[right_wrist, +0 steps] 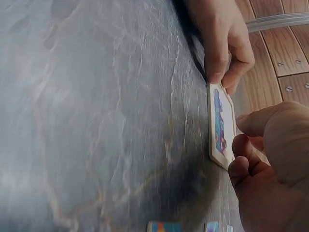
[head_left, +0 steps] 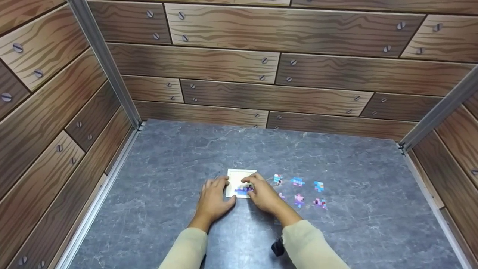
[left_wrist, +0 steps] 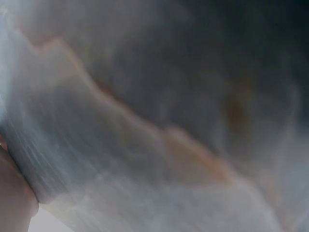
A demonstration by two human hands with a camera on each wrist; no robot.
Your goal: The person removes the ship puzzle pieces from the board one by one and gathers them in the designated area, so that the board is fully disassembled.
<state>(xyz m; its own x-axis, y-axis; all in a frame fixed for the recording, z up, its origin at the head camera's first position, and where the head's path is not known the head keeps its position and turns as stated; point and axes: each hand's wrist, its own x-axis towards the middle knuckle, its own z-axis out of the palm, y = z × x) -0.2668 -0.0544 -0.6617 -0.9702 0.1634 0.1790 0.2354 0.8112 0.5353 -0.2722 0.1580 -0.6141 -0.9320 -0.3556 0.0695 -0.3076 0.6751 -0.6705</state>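
Observation:
A small pale puzzle board (head_left: 231,185) lies on the grey tabletop, with blue and purple pieces (head_left: 242,191) along its near side. My left hand (head_left: 213,200) holds the board at its left near corner, fingers at the left edge and thumb at the near edge. In the right wrist view, the left thumb and fingers (right_wrist: 217,75) meet the board's end. Over the board's right part hovers my right hand (head_left: 266,194), its fingers loosely bent and apart, with no piece visible between them. The left wrist view is blurred, showing mostly tabletop.
Loose jigsaw pieces lie in two rows right of the board, among them a blue one (head_left: 297,181) and a pink one (head_left: 299,200). A black object (head_left: 278,247) sits by the right sleeve. Wood-patterned walls (head_left: 224,63) enclose the tabletop at the back and sides.

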